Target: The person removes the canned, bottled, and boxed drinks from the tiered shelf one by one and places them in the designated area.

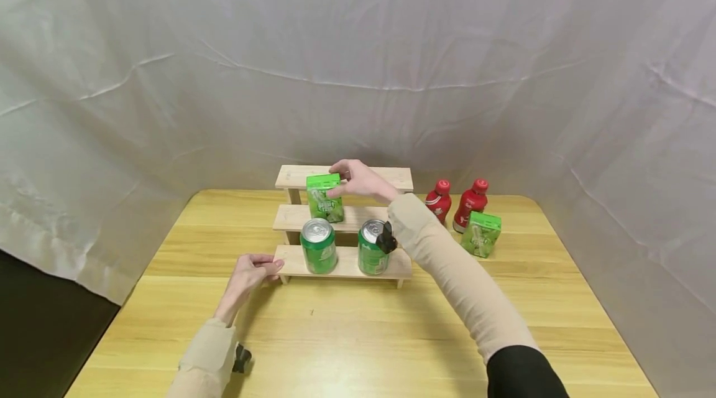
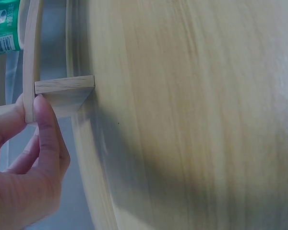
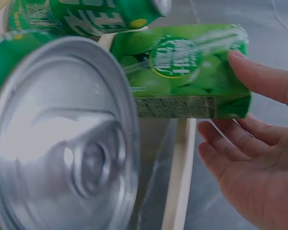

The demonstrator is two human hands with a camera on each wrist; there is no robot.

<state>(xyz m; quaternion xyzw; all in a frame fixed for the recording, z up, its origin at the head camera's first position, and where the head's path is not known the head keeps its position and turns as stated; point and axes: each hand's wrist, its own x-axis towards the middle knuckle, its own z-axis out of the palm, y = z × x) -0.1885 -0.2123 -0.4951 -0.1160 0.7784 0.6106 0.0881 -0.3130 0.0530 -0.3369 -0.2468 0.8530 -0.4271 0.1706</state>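
My left hand (image 1: 253, 276) pinches the left end of the lowest board of a three-tier wooden shelf (image 1: 349, 270), thumb and fingers on either face in the left wrist view. With my right hand (image 1: 360, 180) I hold a green juice box (image 1: 323, 198) near its top, thumb in front and fingers behind. That box stands upright at the left of the middle board, its base at the board. On the lowest board are two green drink cans, one at the left (image 1: 319, 246) and one at the right (image 1: 372, 249). The right can's lid (image 3: 67, 134) fills much of the right wrist view.
Right of the shelf, two red bottles (image 1: 438, 200) (image 1: 471, 204) and another green juice box (image 1: 480, 234) stand on the wooden table (image 1: 335, 348). A grey-white cloth (image 1: 358, 74) hangs behind and around the table.
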